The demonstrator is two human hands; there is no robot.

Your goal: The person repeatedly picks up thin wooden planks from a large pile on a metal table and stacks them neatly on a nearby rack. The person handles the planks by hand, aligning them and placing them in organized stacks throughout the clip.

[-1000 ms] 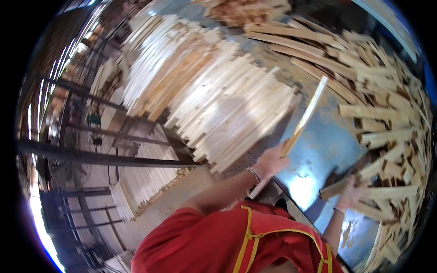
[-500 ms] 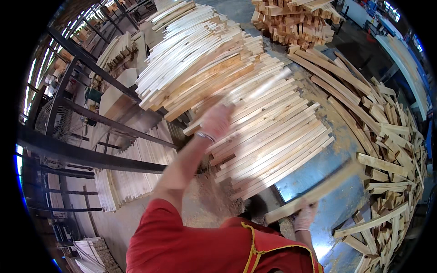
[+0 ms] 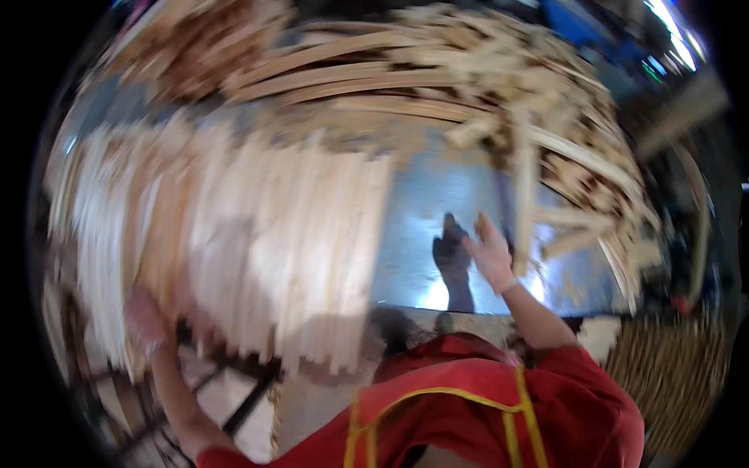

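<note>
Wooden strips (image 3: 312, 234) lie side by side in a wide row, their ends toward me. My left hand (image 3: 147, 320) is at the near ends of the darker strips on the left of the row. It is smeared by motion, so whether it grips one is unclear. Above the shiny metal tabletop (image 3: 413, 203), my right hand (image 3: 493, 256) is open with fingers stretched forward and nothing in it. Just to its right, a pale wooden strip (image 3: 524, 179) lies at the edge of a jumbled heap.
A heap of loose wooden pieces (image 3: 577, 109) spreads across the far right. Longer curved boards (image 3: 351, 78) lie behind the row, and a reddish wood stack (image 3: 211, 47) stands at far left. Dark metal bars (image 3: 250, 402) show below the row. More stacked strips (image 3: 663, 374) are at lower right.
The view has swung to the right. My right hand has let go of the wooden strip it held. My left hand has moved to the darker strips' near ends.
</note>
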